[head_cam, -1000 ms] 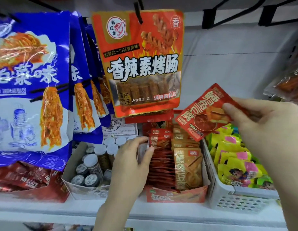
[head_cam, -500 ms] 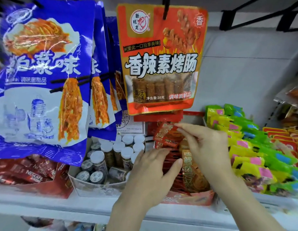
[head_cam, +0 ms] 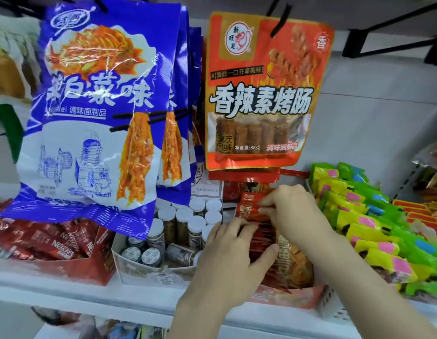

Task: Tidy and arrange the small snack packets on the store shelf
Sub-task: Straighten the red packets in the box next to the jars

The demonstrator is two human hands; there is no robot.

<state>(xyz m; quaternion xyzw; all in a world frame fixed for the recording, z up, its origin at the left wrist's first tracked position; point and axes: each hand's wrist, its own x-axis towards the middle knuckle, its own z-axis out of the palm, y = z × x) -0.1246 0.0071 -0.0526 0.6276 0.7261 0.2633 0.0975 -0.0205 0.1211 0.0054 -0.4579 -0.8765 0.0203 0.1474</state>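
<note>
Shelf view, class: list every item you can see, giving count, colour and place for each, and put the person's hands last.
blue bags: several, blue and white, hanging top left
orange bag: one in front, hanging top centre
coffee sachets: many, red, lower left box
jars: about a dozen, white-capped, centre carton
red packets: a row, red, display box under the hands
green-yellow packets: many, right basket
left hand: on the row
right hand: pinching a packet

Small shop, snack aisle.
Hanging blue bags (head_cam: pixel 90 113) and orange sausage packs (head_cam: pixel 261 94) on hooks; along the white shelf's (head_cam: pixel 66 292) front edge, cartons of coffee sachets (head_cam: pixel 53 245), jars (head_cam: pixel 183 221), bright packets (head_cam: pixel 374 231).
</note>
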